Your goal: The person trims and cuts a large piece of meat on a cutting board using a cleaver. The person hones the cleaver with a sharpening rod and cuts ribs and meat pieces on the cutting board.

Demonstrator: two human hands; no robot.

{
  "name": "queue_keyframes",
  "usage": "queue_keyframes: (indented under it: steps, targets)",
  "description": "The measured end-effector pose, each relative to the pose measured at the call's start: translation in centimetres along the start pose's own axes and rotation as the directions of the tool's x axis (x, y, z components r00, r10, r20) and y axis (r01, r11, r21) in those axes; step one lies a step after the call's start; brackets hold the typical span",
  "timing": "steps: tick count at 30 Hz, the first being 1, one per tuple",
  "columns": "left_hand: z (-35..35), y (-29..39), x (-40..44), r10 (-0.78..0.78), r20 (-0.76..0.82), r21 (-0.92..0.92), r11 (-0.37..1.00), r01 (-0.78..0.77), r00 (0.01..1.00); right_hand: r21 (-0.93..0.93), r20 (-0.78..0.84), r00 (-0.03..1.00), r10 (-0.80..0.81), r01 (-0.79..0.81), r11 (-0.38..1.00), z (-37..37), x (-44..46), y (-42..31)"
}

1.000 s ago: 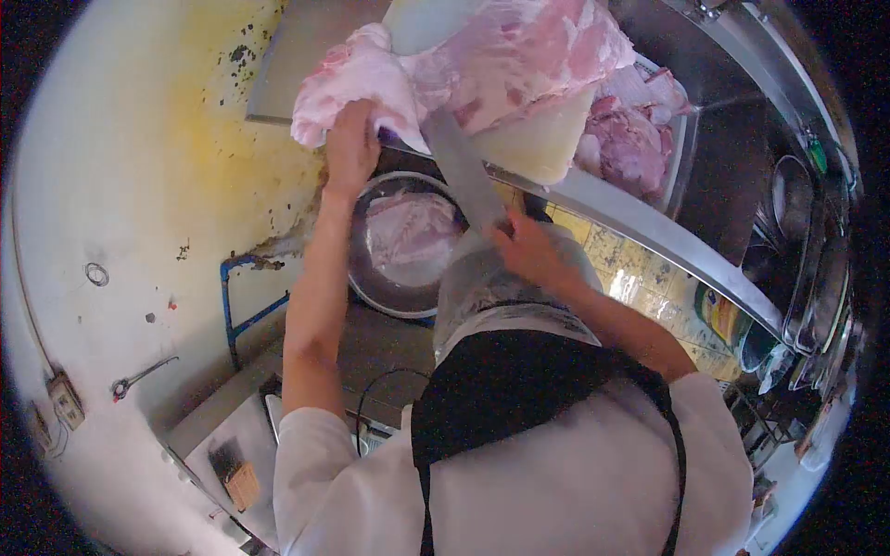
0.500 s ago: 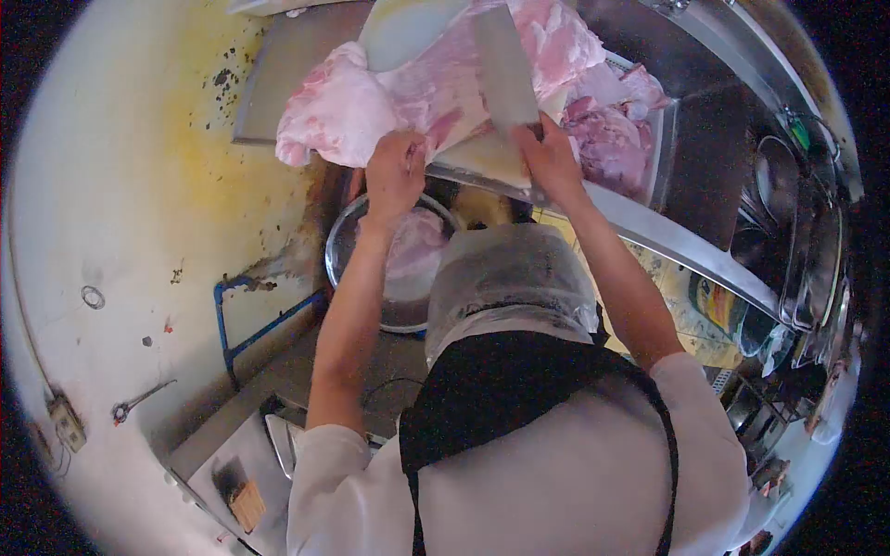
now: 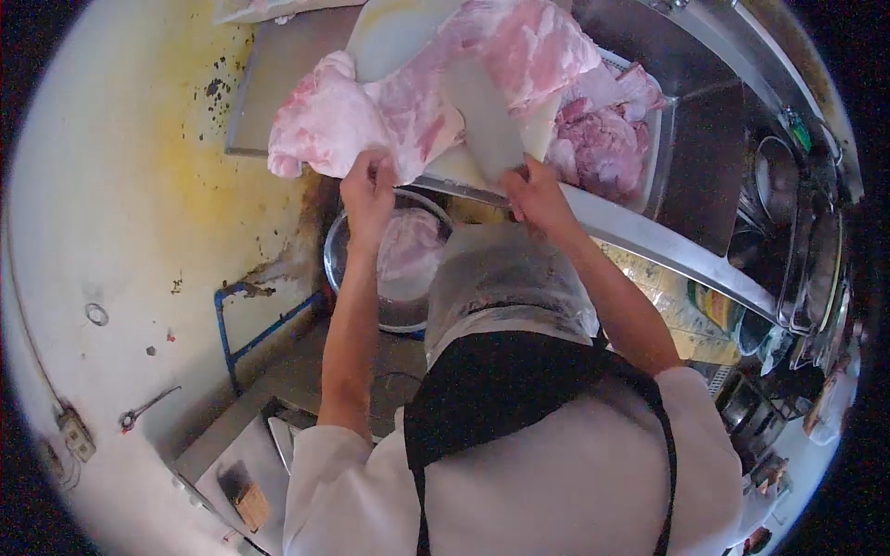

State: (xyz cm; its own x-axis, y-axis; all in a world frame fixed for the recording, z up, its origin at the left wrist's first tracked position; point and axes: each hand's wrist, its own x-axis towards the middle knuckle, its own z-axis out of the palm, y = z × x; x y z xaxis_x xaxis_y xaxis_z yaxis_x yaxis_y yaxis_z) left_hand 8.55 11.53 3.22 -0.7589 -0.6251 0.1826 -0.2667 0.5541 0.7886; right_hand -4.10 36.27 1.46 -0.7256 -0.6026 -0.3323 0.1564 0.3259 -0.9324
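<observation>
A large slab of raw pale-pink meat (image 3: 329,116) lies across a white cutting board (image 3: 394,42) at the top of the view. My left hand (image 3: 369,185) is closed, pinching the slab's near edge. With fingers wrapped round its handle, my right hand (image 3: 536,193) holds a cleaver (image 3: 484,125). The wide grey blade points away from me and to the left, its far end over or against the meat; exact contact cannot be made out. The handle is hidden in my fist.
Cut meat pieces (image 3: 603,144) fill a white tray to the right, beside a metal sink (image 3: 700,157). Below the counter edge, a round metal bowl (image 3: 338,264) holds more meat. A stained wall (image 3: 139,185) borders the left, with a blue metal frame (image 3: 227,324) near it.
The cleaver has shifted left and toward me, its blade now tilted further left. My left hand has moved left and slightly nearer, with the meat's edge drawn along.
</observation>
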Motion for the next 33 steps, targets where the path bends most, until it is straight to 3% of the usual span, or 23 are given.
queue_keyframes:
  steps: [2,7,10,12,13,16,18,22,24,27,30,33]
  targets:
    - [1.0,1.3,0.9,0.025,0.008,-0.02,0.999,-0.025,1.0,0.054,0.016,0.991,0.135,-0.136,0.989,0.0,1.3,-3.6]
    - [1.8,2.9,2.2,-0.008,0.005,-0.038,0.999,0.008,1.0,0.146,0.134,0.982,0.131,-0.15,0.978,-0.4,-6.1,1.8]
    - [2.7,2.1,2.9,0.054,-0.013,-0.024,0.998,-0.054,0.998,-0.218,0.165,0.974,0.154,-0.117,0.969,-4.0,-9.2,2.8]
    - [3.2,2.7,3.1,-0.026,0.121,0.045,0.999,0.02,0.992,-0.389,0.045,0.997,0.064,-0.042,0.92,-5.2,-9.7,5.7]
    - [3.5,3.2,3.0,-0.07,0.181,0.084,0.995,0.056,0.981,-0.329,0.053,0.987,0.153,-0.128,0.936,-5.9,-9.4,3.8]
    - [5.7,5.5,1.7,0.136,0.255,0.347,0.911,-0.222,0.957,-0.201,0.118,0.924,0.363,-0.336,0.92,-8.5,-7.6,-1.7]
    - [7.4,5.6,1.5,0.097,0.257,0.41,0.89,-0.199,0.962,-0.19,0.173,0.874,0.453,-0.422,0.887,-9.2,-6.6,-2.7]
    - [7.3,5.4,1.8,0.032,0.3,0.468,0.866,-0.176,0.953,-0.235,0.232,0.943,0.238,-0.183,0.955,-9.5,-5.5,-1.3]
    - [7.0,5.4,1.8,0.083,0.259,0.375,0.909,-0.179,0.962,-0.219,0.247,0.969,0.03,0.025,0.975,-9.2,-4.9,0.5]
    - [6.7,4.6,1.7,0.066,0.276,0.284,0.948,-0.147,0.959,-0.259,0.301,0.946,0.122,-0.042,0.965,-8.6,-3.5,-0.4]
    - [6.5,4.3,1.6,0.01,0.307,0.241,0.966,-0.089,0.952,-0.347,0.219,0.975,-0.03,0.107,0.932,-5.1,0.6,2.5]
    - [6.8,4.4,1.7,-0.04,0.252,0.137,0.991,0.006,0.967,-0.288,0.267,0.963,-0.029,0.108,0.952,-2.3,5.3,-2.6]
